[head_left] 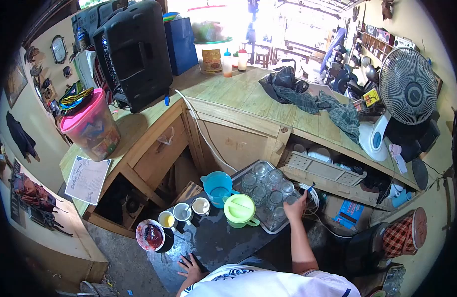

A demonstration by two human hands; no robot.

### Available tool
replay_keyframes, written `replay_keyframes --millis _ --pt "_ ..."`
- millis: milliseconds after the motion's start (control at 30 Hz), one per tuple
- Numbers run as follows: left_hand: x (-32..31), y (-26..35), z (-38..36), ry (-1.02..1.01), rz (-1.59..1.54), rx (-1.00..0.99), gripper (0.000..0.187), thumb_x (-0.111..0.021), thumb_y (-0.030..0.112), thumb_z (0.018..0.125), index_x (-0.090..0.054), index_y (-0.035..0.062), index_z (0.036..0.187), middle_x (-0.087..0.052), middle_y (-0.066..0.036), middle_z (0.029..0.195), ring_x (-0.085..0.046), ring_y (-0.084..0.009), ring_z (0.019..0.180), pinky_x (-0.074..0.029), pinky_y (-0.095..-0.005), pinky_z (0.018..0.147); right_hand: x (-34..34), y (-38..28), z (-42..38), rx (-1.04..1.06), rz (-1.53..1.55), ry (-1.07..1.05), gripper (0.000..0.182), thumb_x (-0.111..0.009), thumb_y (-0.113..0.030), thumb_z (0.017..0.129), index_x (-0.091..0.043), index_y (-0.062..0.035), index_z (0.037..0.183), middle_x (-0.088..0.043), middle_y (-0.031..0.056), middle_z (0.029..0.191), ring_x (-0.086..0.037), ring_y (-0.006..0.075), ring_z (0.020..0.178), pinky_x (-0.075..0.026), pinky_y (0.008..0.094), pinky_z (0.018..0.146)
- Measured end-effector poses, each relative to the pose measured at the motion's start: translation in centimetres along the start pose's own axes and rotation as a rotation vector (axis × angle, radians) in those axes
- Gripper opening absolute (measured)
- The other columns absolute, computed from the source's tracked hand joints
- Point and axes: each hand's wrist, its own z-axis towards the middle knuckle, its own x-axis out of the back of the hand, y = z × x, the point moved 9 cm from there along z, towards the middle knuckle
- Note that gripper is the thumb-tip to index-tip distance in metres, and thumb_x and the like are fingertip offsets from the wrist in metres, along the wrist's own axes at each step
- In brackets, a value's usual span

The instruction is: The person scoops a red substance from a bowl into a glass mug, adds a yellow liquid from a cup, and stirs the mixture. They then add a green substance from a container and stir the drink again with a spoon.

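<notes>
My left hand (191, 270) lies flat on the dark tabletop (203, 247), fingers spread, holding nothing. On the right, my right hand (296, 207) is at the edge of a metal tray (274, 230), its thumb and fingers around a clear glass (291, 199). Several upturned-looking clear glasses (259, 193) fill the tray. Left of it stand a lidded green pitcher (240, 210) and a blue pitcher (217, 188). Farther left are a white cup with a spoon (183, 212), a cup with yellow contents (166, 219), another cup (200, 206), and a tub with something dark red (151, 236).
A wooden counter (228, 94) wraps around the front, carrying a black speaker (134, 54), a pink-lidded tub (92, 123), a menu sheet (87, 179), cloths (312, 101) and a fan (407, 86). A white cable (201, 126) hangs down its front. Shelves lie below.
</notes>
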Motion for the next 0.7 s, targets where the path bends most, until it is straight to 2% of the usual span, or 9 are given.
replay_keyframes --millis 67,167,200,233,333,500,567,633,700 --pt "-0.6 0.0 -0.2 -0.029 0.022 -0.013 0.141 -0.084 0.056 0.056 0.014 0.0197 0.151 0.033 -0.029 0.146 0.031 -0.0556 0.131 0.001 -0.0825 0.093 -2.9 3.5 0.4 -0.147 0.104 -0.232 0.113 -0.077 -0.018 0.068 -0.001 -0.0001 0.149 -0.028 0.0288 0.147 -0.028 0.0384 0.138 -0.027 0.0390 0.113" --pt "-0.1 1.0 1.1 -0.039 0.024 0.002 0.140 -0.084 0.056 0.056 0.014 0.0207 0.150 0.035 -0.029 0.145 0.032 -0.0562 0.130 0.001 -0.0828 0.092 -4.2 3.8 2.2 -0.268 0.138 -0.204 0.117 -0.079 -0.017 0.065 0.000 -0.0003 0.149 -0.030 0.0303 0.145 -0.037 0.0363 0.133 -0.032 0.0369 0.109" --pt "-0.4 0.4 1.1 -0.037 0.034 0.008 0.139 -0.083 0.057 0.057 0.014 0.0222 0.150 0.036 -0.029 0.144 0.033 -0.0559 0.129 0.002 -0.0832 0.092 -3.6 3.1 1.6 -0.299 0.055 -0.199 0.121 -0.082 -0.018 0.062 0.001 -0.0007 0.149 -0.042 0.0302 0.137 -0.049 0.0355 0.124 -0.037 0.0372 0.105" --pt "-0.4 0.3 1.1 -0.031 0.027 0.011 0.139 -0.083 0.057 0.057 0.014 0.0222 0.150 0.036 -0.029 0.144 0.033 -0.0559 0.129 0.002 -0.0832 0.092 -2.9 2.1 1.4 -0.290 0.059 -0.203 0.121 -0.082 -0.018 0.062 0.001 -0.0007 0.149 -0.042 0.0302 0.137 -0.049 0.0355 0.124 -0.037 0.0372 0.105" --pt "-0.5 0.3 1.4 0.003 0.024 -0.034 0.135 -0.080 0.060 0.060 0.013 0.0235 0.151 0.037 -0.029 0.144 0.036 -0.0560 0.127 0.004 -0.0841 0.089 -2.4 1.2 1.5 -0.270 -0.085 -0.120 0.126 -0.084 -0.019 0.060 0.004 -0.0016 0.148 -0.060 0.0266 0.115 -0.059 0.0362 0.110 -0.042 0.0388 0.101" --pt "-2.0 0.1 2.1 -0.005 0.016 -0.019 0.133 -0.078 0.062 0.062 0.014 0.0251 0.151 0.037 -0.029 0.144 0.036 -0.0560 0.127 0.004 -0.0841 0.088 -2.9 2.3 1.5 -0.285 0.000 -0.152 0.123 -0.084 -0.017 0.059 -0.002 -0.0046 0.149 -0.056 0.0278 0.121 -0.057 0.0364 0.113 -0.041 0.0398 0.101" --pt "0.2 0.8 1.0 0.813 0.728 0.128 0.132 -0.078 0.062 0.062 0.014 0.0255 0.151 0.037 -0.029 0.144 0.035 -0.0561 0.128 0.004 -0.0841 0.088 -2.8 4.0 2.1 -0.167 0.122 -0.026 0.119 -0.084 -0.015 0.058 -0.008 -0.0046 0.149 -0.053 0.0263 0.126 -0.055 0.0362 0.115 -0.041 0.0393 0.101" --pt "0.0 0.7 1.8 0.823 0.675 0.136 0.131 -0.078 0.062 0.063 0.013 0.0280 0.151 0.036 -0.028 0.145 0.035 -0.0561 0.128 0.004 -0.0844 0.087 -3.5 7.6 2.5 -0.262 0.321 -0.039 0.118 -0.085 -0.014 0.056 -0.012 -0.0066 0.149 -0.050 0.0246 0.131 -0.051 0.0354 0.121 -0.040 0.0390 0.102" --pt "-2.0 -0.4 3.9 0.786 0.223 -0.047 0.057 -0.035 0.050 0.093 -0.024 0.0407 0.148 -0.025 -0.015 0.153 -0.029 -0.0478 0.134 -0.017 -0.0884 0.083 -0.8 6.1 0.0 -0.538 0.538 -0.114 0.115 -0.083 -0.009 0.057 -0.016 -0.0091 0.149 -0.045 0.0239 0.137 -0.046 0.0348 0.127 -0.037 0.0386 0.105"
